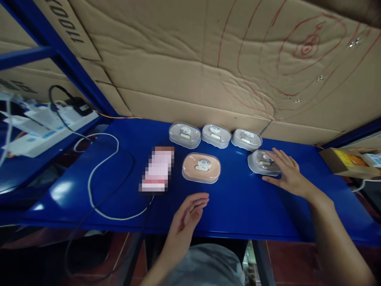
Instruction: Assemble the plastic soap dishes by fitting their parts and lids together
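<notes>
A white cable [119,219] loops across the left of the frame, near a pixelated phone [157,171]. Three gray cases [216,136] line the upper centre; a peach case [201,168] sits mid-frame. The right hand [284,171] — fingers spread — partly hides the rightmost case [259,163], gray, rounded, clear-shelled. The left hand [190,212], lower centre, is loosely half-curled, empty.

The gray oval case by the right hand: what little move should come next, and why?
Perhaps the right hand should close gently around the gray oval case. Its fingers are spread over the case's right side, with the thumb by the near edge, though I can't tell if they touch. The left hand holds nothing, nearer the peach oval case.
</notes>
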Demonstrator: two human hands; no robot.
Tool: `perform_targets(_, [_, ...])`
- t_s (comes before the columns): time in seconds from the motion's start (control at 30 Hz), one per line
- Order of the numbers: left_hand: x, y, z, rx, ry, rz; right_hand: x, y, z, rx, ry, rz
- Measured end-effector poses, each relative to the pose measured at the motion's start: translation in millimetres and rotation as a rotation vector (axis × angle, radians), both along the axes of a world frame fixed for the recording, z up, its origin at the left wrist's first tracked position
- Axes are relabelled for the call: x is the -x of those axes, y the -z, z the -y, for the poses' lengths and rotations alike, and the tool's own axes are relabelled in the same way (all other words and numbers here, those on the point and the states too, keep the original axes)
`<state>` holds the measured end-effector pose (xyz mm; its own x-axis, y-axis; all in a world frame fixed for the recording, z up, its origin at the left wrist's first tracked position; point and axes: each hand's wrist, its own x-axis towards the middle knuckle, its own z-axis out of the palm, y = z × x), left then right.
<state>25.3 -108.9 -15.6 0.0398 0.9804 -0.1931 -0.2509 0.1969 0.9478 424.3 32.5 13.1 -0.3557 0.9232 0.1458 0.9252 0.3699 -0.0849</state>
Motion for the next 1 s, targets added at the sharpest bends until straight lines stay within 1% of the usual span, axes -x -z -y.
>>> perform_targets(0.07, [-1,2.3,0,-0.013,0.01,-0.014,-15,4.9,7,0.038,0.01,-0.001])
perform_targets(0.13, [0,3.8,3,-0.03,0.022,-0.048,-10,5.4,19,0.035,-0.019,-0.022])
perform_targets(0.2, [0,4.1,7,-0.062,0.048,-0.125,10,2.7,36,0.05,-0.059,-0.061])
perform_targets(0.23, [0,4.2,9,-0.091,0.065,-0.186,24,1.1,45,0.087,-0.088,-0.104])
perform_targets(0.33, [-4,6.3,14,-0.224,0.137,-0.442,67,-1.8,73,0.239,-0.188,-0.26])
perform_targets(0.43, [-10,11.5,13,-0.333,0.233,-0.7,98,-0.1,87,0.341,-0.333,-0.359])
perform_targets(0.5, [-12,14.4,12,-0.359,0.304,-0.81,107,3.4,84,0.342,-0.392,-0.398])
perform_targets(0.57, [-11,15.1,12,-0.351,0.365,-0.871,107,9.2,69,0.28,-0.381,-0.417])
perform_targets(0.7, [-1,10.6,14,-0.308,0.418,-0.906,95,26.0,28,0.138,-0.238,-0.371])
perform_targets(0.77, [5,8.1,15,-0.342,0.414,-0.914,92,31.6,15,0.084,-0.178,-0.302])
perform_targets(0.8, [7,7.3,15,-0.375,0.404,-0.917,92,32.0,12,0.051,-0.163,-0.272])
perform_targets(0.87, [11,7.0,14,-0.436,0.381,-0.907,97,27.3,16,-0.004,-0.179,-0.251])
perform_targets(0.9, [12,7.4,13,-0.453,0.371,-0.888,102,22.6,22,-0.003,-0.219,-0.261])
perform_targets(0.93, [13,7.9,12,-0.455,0.362,-0.862,108,16.9,31,0.029,-0.279,-0.277])
perform_targets(0.97, [15,8.4,11,-0.445,0.359,-0.829,115,10.9,41,0.094,-0.362,-0.293])
perform_targets(1.0, [16,8.6,11,-0.429,0.354,-0.792,123,5.3,52,0.2,-0.465,-0.296])
